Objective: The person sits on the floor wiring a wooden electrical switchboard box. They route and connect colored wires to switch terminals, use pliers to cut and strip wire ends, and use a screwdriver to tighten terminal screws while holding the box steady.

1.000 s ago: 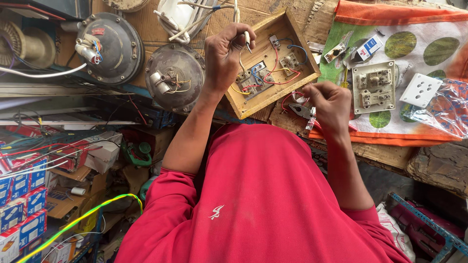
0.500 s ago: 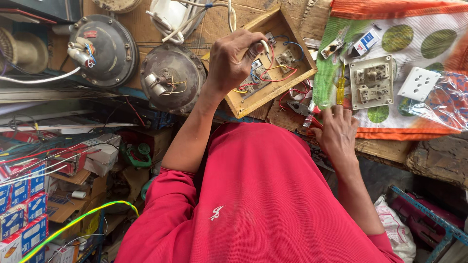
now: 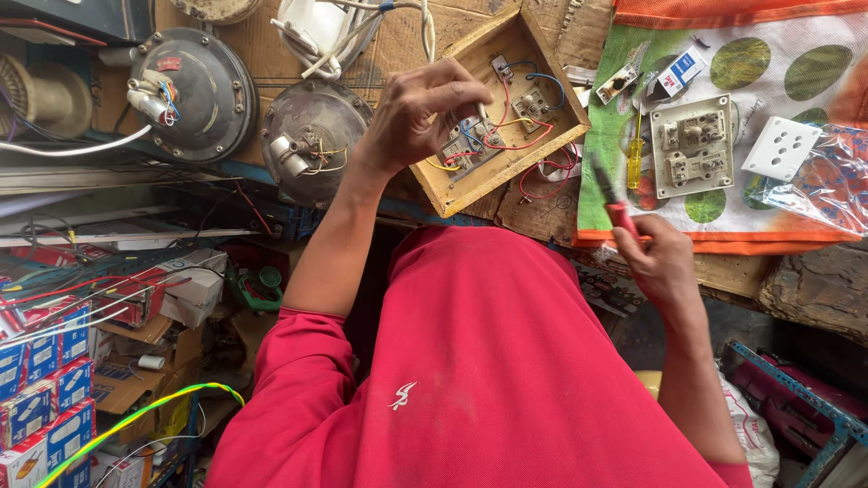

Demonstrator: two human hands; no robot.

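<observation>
L hand (image 3: 418,117) pinches wires in wooden switch box (image 3: 502,108); R hand (image 3: 658,262), grip clenched on red-handled pliers (image 3: 613,201), tip aimed up-left toward box.

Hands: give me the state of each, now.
Left hand: fingers closed on the wiring in the wooden switch box.
Right hand: closed around red-handled pliers.

Cramped electrical repair workshop — dismantled ceiling fan motors (image 3: 194,90) on the bench, wooden switchboard (image 3: 506,113) with loose wiring, yellow screwdriver (image 3: 636,155), white socket plate (image 3: 781,147), stacked boxed stock (image 3: 41,398) — clutter everywhere.
</observation>
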